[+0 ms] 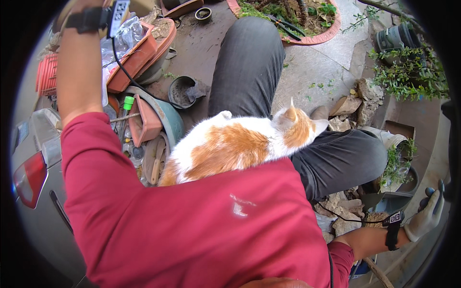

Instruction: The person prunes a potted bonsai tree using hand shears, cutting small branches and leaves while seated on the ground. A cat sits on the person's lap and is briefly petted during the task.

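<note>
Across my lap lies an orange and white cat (235, 144), its head toward the right over my bent leg. Neither of my hands touches it. My left arm reaches up to the upper left, and only the wrist end of my left hand (88, 5) shows at the picture's rim; its fingers are hidden. A black strap with a small marker tag sits on that wrist. Out at the right rim, my right hand (426, 213) wears a pale glove with dark fingertips. Its fingers are stretched out and apart, with nothing seen in them.
Green-handled pruning shears (287, 28) lie on the rim of a round planter (331, 36). Clay troughs (127, 65), a small dark pot (182, 92) and a green-capped tool (127, 103) crowd the left, beside a grey vehicle (43, 225). Rocks (370, 101) and leafy plants (403, 74) stand right.
</note>
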Tool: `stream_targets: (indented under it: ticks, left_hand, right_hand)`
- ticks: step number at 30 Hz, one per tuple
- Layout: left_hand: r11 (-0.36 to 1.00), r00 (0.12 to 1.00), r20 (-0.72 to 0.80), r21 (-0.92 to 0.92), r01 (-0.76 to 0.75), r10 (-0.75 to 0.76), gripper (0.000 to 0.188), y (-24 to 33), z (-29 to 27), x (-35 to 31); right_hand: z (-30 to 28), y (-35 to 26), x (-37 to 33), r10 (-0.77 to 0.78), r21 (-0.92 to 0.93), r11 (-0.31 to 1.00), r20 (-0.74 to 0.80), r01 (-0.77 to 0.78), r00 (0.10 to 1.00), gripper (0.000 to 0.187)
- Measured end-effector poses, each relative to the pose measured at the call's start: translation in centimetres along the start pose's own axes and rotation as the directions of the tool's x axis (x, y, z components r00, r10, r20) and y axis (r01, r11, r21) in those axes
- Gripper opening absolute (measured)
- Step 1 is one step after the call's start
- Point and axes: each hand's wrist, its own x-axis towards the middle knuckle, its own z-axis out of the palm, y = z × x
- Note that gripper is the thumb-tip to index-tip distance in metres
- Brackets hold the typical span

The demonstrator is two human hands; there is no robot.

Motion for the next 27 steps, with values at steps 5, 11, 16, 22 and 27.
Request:
stream_targets:
  ticks: [5,11,16,22,27]
  left_hand:
    - [0.975,0.920,0.340,0.166,0.147,-0.197,0.034,-10.7,5.7,-6.0]
    - [0.861,0.567,0.648,0.392,0.325,-0.509,0.060,-16.6,17.4,-21.3]
    - [0.831,0.692,0.464,0.371,0.414,-0.553,0.056,-21.5,27.5,-30.7]
    - [0.635,0.550,0.409,0.103,0.765,-0.729,0.057,-24.0,35.8,-40.3]
    - [0.632,0.561,0.402,0.058,0.773,-0.723,0.057,-22.3,35.3,-44.2]
  right_hand:
    - [0.3,0.8,0.0,0.000,-0.112,0.994,-0.054,-0.007,0.999,0.032]
    - [2.5,-0.2,0.1,-0.077,-0.104,0.992,-0.042,0.073,0.996,0.031]
    - [3.2,-0.8,0.5,-0.106,-0.100,0.990,-0.031,0.102,0.994,0.032]
    - [2.9,-0.2,0.6,-0.102,-0.127,0.987,-0.005,0.101,0.995,0.033]
    - [2.9,-0.3,0.4,-0.076,-0.131,0.988,0.007,0.076,0.997,0.032]
